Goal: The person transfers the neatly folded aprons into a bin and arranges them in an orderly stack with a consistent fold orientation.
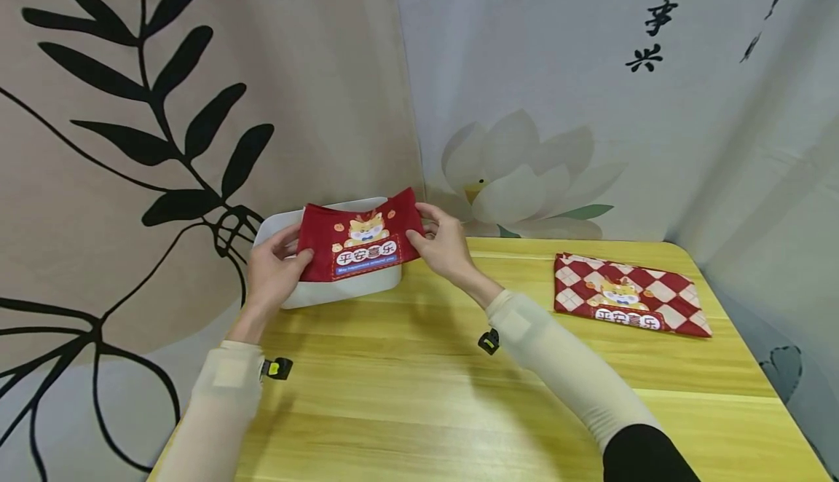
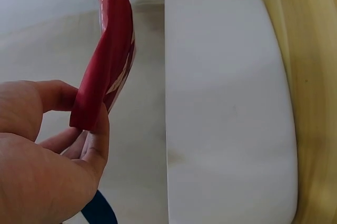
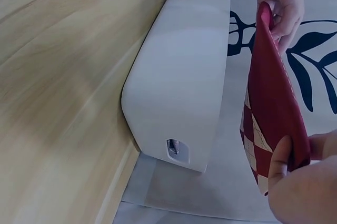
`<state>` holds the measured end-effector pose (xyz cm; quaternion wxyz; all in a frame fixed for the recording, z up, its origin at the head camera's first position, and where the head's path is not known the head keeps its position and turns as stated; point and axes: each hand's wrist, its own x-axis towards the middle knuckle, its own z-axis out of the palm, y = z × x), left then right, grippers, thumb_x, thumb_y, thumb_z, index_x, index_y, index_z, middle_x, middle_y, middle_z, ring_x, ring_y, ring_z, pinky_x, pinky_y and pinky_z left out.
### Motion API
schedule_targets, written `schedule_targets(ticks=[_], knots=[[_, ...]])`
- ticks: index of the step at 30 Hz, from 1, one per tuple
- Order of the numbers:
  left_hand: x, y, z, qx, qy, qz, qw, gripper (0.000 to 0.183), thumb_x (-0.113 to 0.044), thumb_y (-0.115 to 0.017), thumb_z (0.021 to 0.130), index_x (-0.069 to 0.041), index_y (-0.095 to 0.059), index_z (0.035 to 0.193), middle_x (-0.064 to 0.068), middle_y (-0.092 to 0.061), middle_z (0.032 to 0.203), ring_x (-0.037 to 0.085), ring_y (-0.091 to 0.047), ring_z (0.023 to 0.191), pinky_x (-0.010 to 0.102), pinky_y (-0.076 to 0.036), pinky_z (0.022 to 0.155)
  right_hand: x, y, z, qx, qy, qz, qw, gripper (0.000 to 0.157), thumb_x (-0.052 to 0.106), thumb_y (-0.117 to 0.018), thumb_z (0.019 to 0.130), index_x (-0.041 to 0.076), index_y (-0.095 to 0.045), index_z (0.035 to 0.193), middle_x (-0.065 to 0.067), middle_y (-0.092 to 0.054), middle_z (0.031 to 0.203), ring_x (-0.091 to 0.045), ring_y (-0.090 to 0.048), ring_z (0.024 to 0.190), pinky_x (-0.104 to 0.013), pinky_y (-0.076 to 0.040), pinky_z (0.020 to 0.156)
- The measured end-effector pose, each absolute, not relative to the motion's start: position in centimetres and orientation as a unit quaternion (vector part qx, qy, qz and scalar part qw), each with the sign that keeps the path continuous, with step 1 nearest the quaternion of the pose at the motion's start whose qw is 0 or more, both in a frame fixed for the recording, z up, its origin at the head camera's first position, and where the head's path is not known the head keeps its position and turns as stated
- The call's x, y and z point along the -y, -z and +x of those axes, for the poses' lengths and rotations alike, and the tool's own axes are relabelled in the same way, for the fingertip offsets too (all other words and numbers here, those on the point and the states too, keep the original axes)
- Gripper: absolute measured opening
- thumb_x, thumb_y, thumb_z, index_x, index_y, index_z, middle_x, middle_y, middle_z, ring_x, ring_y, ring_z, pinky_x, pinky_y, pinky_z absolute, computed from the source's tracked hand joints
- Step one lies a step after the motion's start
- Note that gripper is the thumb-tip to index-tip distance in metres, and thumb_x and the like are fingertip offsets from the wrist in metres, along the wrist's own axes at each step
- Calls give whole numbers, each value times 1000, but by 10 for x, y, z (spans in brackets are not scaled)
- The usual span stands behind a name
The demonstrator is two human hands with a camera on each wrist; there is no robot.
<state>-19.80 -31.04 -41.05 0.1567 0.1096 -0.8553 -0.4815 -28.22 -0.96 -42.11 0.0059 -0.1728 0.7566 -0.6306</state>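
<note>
Both hands hold a flat red pouch [image 1: 363, 242] with a cartoon animal, white characters and a blue strip on its front. The left hand [image 1: 278, 267] pinches its left end between thumb and fingers. At the opposite end, the right hand [image 1: 446, 242] does the same. Red-and-white checks show on the pouch's underside [image 3: 258, 145] in the right wrist view. Below and behind the pouch stands a white box [image 1: 344, 289], partly hidden by it; the pouch is held apart from the box's side [image 2: 226, 98].
A second pouch [image 1: 632, 294], red-and-white checked with the same cartoon, lies flat at the right of the wooden table [image 1: 419, 394]. Printed curtains [image 1: 328, 67] hang right behind the table. The white box stands by the table's back left edge.
</note>
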Motion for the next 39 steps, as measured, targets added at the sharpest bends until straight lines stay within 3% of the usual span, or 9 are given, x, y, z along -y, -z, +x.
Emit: schedule_targets(ticks=[19, 28, 35, 39], knots=[[325, 406, -200, 855, 484, 117, 145, 55, -21, -72, 110, -17, -60, 164, 13, -66, 163, 35, -71, 136, 9, -61, 86, 26, 419, -288, -760, 624, -180, 14, 61, 6, -74, 108, 4, -54, 165, -20, -67, 155, -37, -79, 126, -48, -71, 97], [332, 407, -201, 857, 481, 116, 145, 56, -23, -72, 111, -18, -59, 165, 13, -64, 165, 37, -70, 140, 18, -65, 90, 35, 419, -292, -767, 618, -172, 11, 61, 7, -75, 108, 4, -54, 165, -19, -67, 156, -36, -80, 125, -45, -72, 94], [337, 407, -204, 855, 484, 125, 138, 57, -25, -72, 112, -21, -58, 167, 14, -64, 165, 37, -69, 140, 40, -67, 100, 41, 417, -295, -765, 621, -170, 18, 61, 8, -74, 109, 4, -54, 165, -20, -68, 153, -36, -79, 126, -46, -71, 97], [340, 408, -206, 856, 482, 128, 133, 56, -25, -71, 112, -21, -58, 167, 14, -64, 165, 36, -68, 140, 39, -68, 99, 43, 417, -297, -763, 624, -168, 22, 61, 8, -74, 109, 4, -54, 165, -20, -69, 153, -36, -78, 127, -46, -71, 97]])
